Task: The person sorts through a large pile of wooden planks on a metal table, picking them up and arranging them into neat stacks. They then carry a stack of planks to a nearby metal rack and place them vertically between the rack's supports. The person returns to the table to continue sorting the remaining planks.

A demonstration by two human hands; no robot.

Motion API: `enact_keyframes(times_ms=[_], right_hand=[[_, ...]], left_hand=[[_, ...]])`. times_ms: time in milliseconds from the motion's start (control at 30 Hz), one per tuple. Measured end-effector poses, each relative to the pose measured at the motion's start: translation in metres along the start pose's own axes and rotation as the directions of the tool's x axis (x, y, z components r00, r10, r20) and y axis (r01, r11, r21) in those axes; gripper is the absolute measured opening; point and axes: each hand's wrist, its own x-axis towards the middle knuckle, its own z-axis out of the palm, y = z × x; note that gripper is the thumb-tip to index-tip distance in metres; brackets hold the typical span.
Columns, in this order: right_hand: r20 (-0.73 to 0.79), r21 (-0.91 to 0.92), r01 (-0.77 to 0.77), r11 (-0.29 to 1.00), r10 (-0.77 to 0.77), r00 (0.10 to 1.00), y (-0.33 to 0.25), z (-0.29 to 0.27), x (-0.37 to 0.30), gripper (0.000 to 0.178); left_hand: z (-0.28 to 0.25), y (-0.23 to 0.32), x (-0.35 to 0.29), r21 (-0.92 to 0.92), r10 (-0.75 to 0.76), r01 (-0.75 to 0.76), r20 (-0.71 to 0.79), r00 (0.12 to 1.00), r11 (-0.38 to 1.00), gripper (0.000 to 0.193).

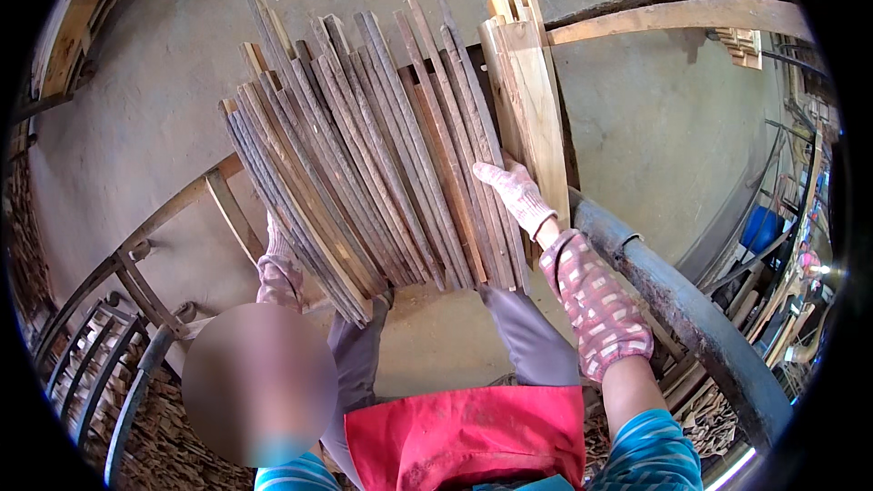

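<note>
A wide row of long, thin wooden strips (364, 159), many with dark bark-like edges, lies between my two hands, slanting up and away from me with uneven far ends. My left hand (276, 241), in a pale pinkish glove, grips the row's left side near its close end; its fingertips are hidden behind the strips. My right hand (511, 193), gloved alike, holds the right side, thumb over the outer strips and the other fingers partly hidden. Just beyond it stand several paler, wider boards (535, 82), close against the right hand.
A metal frame has a thick dark pipe (682, 309) at right and a curved wooden rail (682, 18) at far right. Another rail (173, 209) with uprights runs on the left. Stacked timber (68, 45) stands far left. Wood scraps (164, 427) lie at lower left.
</note>
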Motion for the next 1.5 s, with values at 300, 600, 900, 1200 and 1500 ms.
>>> enact_keyframes(times_ms=[300,600,900,1200,1500], right_hand=[[0.014,0.013,-0.087,0.996,0.087,0.996,-0.002,-0.005,-0.001,0.060],[0.086,0.130,-0.135,0.982,0.125,0.988,-0.026,-0.001,-0.011,0.056],[0.015,0.047,-0.201,0.979,0.200,0.980,-0.021,0.000,-0.015,0.060],[-0.107,-0.362,-0.132,0.923,0.099,0.989,-0.020,0.009,-0.013,0.070],[-0.165,-0.483,-0.229,0.845,0.168,0.972,-0.034,0.008,-0.018,0.072]], left_hand=[[0.017,0.007,-0.014,-0.171,-0.129,0.126,-0.011,0.992,0.977,0.051],[0.000,0.005,-0.040,-0.247,-0.137,0.137,0.019,0.990,0.959,0.051],[0.006,-0.020,-0.045,-0.353,-0.190,0.193,0.045,0.981,0.916,0.051],[0.017,-0.030,-0.038,-0.440,-0.186,0.184,0.039,0.982,0.879,0.051],[0.085,0.073,-0.156,0.100,0.427,-0.416,-0.279,0.860,0.904,0.042]])
